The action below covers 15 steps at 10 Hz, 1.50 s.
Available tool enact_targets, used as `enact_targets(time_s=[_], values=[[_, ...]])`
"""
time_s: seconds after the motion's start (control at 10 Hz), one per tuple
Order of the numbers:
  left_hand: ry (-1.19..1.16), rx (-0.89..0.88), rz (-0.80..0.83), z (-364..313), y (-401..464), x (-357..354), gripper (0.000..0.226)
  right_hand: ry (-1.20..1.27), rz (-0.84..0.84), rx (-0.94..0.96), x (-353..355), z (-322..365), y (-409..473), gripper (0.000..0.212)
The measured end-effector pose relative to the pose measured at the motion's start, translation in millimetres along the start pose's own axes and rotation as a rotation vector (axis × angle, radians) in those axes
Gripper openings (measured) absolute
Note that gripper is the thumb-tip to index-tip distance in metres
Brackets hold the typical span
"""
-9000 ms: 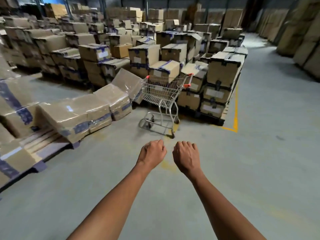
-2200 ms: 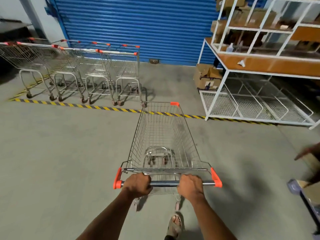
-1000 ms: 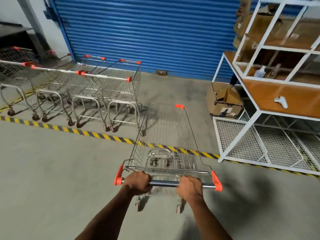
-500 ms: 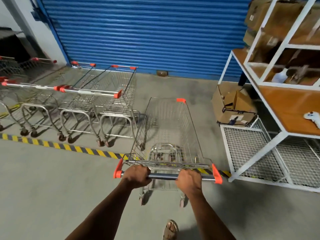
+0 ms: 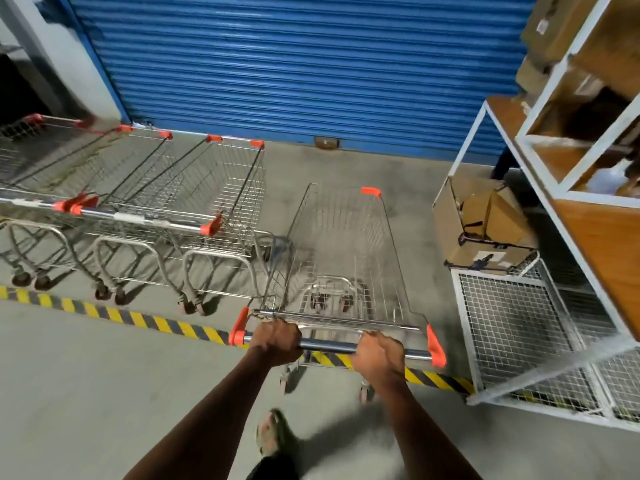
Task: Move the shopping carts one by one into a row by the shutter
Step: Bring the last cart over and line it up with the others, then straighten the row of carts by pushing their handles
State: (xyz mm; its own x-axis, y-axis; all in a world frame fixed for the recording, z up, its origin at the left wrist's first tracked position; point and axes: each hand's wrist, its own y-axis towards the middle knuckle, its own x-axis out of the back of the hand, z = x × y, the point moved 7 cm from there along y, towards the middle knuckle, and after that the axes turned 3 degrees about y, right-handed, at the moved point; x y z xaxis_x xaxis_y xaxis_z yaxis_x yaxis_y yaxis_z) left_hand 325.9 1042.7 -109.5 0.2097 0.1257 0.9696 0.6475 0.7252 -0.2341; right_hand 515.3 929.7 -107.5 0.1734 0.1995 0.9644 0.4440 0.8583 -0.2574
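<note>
Ahead, held cart (image 5: pixel 341 258) between parked carts (image 5: pixel 194 202) and white rack (image 5: pixel 519 320).

Empty wire cart (image 5: pixel 341 258) beside parked row (image 5: pixel 166 202)

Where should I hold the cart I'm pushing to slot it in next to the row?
Grip the handle bar, from the rear, as both hands do now: left hand and right hand wrapped around it, spaced apart between the orange end caps. The bar runs crosswise at the cart's back, so a wide two-hand hold probably steers it best alongside the row.
</note>
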Motion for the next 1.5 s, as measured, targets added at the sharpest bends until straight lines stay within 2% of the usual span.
enact_targets(time_s=[0.1,0.3,0.5,0.6,0.7,0.8,0.9,1.0,1.1,1.3,1.4,1.5], values=[[-0.013,-0.037,-0.036,11,45,15,0.035,-0.003,-0.007,-0.048,11,-1,44,0.026],[-0.024,-0.096,-0.004,33,130,30,0.034,-0.006,-0.021,-0.097,33,-2,123,0.029],[0.015,-0.149,-0.001,49,195,38,0.037,0.015,-0.046,-0.131,43,2,179,0.019],[0.016,-0.161,0.010,54,218,43,0.035,0.043,0.035,-0.136,54,5,198,0.017],[0.009,-0.139,0.019,57,232,49,0.038,0.021,0.047,-0.203,62,0,215,0.022],[0.009,-0.095,0.058,55,238,53,0.032,0.058,-0.254,-0.087,48,-12,230,0.022],[-0.009,-0.052,0.097,52,240,54,0.014,0.127,-0.207,-0.068,44,-16,228,0.009],[-0.056,-0.062,0.087,52,238,54,0.016,0.096,-0.282,-0.024,38,-21,233,0.009],[-0.052,-0.120,0.029,53,241,51,0.033,0.073,-0.329,0.040,34,-19,232,0.007],[-0.126,-0.153,0.056,54,238,58,0.036,0.018,-0.126,0.006,46,-12,231,0.034],[-0.215,-0.201,0.052,56,235,62,0.036,-0.058,0.009,-0.012,57,-10,227,0.034],[-0.244,-0.290,0.014,57,231,66,0.038,-0.095,0.073,0.026,66,-8,225,0.043]])
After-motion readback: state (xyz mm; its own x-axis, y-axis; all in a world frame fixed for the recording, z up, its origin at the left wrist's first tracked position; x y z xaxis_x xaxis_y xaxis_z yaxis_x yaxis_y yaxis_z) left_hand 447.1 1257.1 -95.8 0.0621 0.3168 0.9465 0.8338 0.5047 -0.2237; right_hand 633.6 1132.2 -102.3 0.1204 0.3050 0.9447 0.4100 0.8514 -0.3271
